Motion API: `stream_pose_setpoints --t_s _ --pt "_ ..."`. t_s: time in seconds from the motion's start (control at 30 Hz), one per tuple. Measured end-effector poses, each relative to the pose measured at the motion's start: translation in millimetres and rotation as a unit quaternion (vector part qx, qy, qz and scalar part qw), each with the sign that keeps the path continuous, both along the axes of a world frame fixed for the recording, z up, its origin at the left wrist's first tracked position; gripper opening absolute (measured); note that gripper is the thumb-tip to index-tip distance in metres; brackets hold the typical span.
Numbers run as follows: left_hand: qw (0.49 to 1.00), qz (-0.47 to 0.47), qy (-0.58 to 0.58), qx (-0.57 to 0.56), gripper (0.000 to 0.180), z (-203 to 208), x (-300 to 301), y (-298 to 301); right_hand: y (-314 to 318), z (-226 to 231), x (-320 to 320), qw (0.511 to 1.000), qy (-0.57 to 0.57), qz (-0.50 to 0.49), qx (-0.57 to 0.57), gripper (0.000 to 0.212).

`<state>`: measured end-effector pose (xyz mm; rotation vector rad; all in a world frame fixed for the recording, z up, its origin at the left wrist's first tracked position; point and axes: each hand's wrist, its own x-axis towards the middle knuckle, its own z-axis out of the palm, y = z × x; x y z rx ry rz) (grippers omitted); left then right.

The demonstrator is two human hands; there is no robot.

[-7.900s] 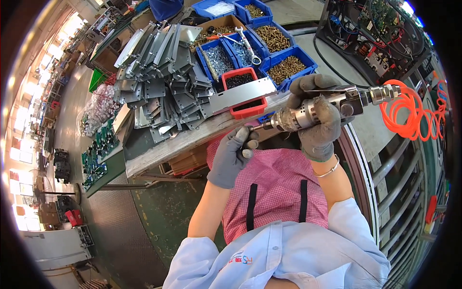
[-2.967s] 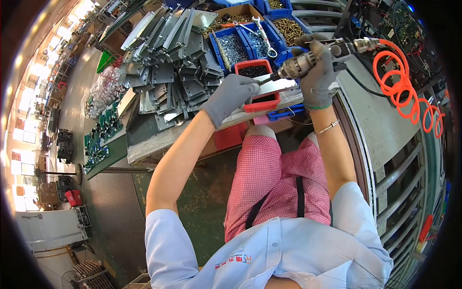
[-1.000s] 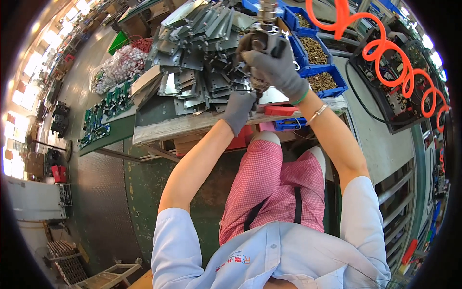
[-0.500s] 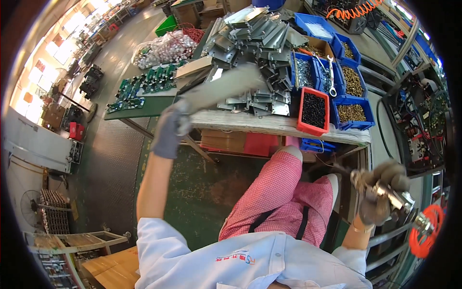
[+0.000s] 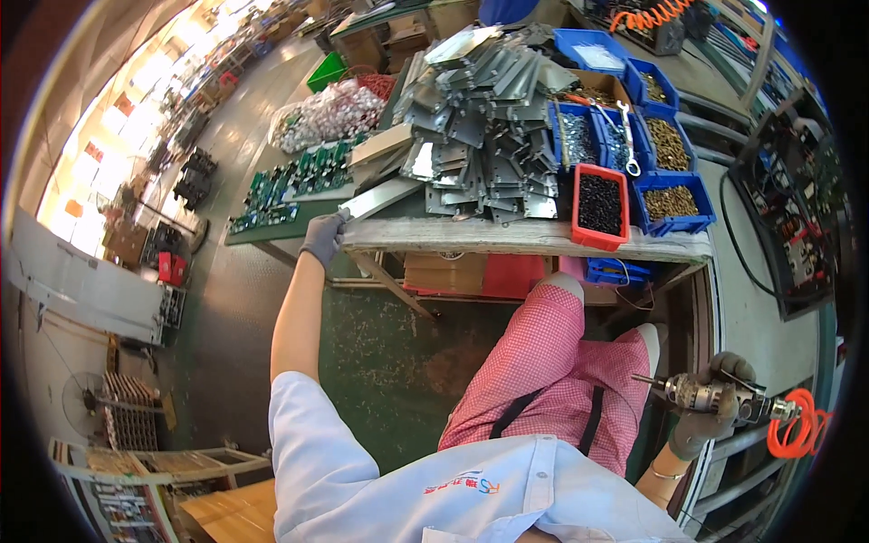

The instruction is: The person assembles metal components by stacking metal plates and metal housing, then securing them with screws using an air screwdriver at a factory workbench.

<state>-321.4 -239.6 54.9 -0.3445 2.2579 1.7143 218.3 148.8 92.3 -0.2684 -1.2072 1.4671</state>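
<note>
Metal plate (image 5: 387,196) is pinched by the left hand (image 5: 323,239), fingers barely apart, at the bench's (image 5: 507,237) near-left corner; drill (image 5: 685,393) is wrapped in the right hand's (image 5: 709,423) curled fingers.

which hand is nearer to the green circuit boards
Left: the left hand is just below the circuit boards in the picture; the right hand, holding a drill, is far to their lower right.

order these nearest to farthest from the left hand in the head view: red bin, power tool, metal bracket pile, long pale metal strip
1. Long pale metal strip: its end is at the left hand.
2. Metal bracket pile: on the table, up and right.
3. Red bin: farther right, at the table's front edge.
4. Power tool: lower right, in the right hand.
</note>
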Motion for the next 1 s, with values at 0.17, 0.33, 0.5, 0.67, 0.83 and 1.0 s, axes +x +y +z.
stream_pose_setpoints --t_s 0.17,0.33,0.5,0.67,0.83,1.0 --pt "0.996 0.025 0.057 0.07 0.018 -12.6 -33.5 5.7 -6.4 -0.9 0.2 1.0 0.028 -0.012 0.003 0.041" --pt "0.898 0.008 -0.143 0.416 0.022 3.8 -42.4 -46.8 -8.9 -12.5 11.7 0.999 0.002 -0.031 -0.031 0.043" --pt "0.898 -0.256 -0.06 0.354 0.038 99.5 94.6 100.4 -7.7 -16.6 22.8 0.995 0.002 -0.04 -0.092 0.033" --pt "0.859 -0.399 -0.097 0.304 0.036 118.9 150.2 224.7 -14.9 -6.8 16.7 0.988 -0.035 -0.022 -0.147 0.038" --pt "0.821 -0.475 -0.11 0.298 0.027 102.6 124.9 334.8 -18.2 -11.6 47.0 0.996 -0.036 0.003 -0.083 0.04" --pt "0.881 -0.411 -0.068 0.224 0.022 73.7 76.0 413.7 -33.9 -26.1 89.0 0.986 -0.054 -0.087 -0.13 0.042"
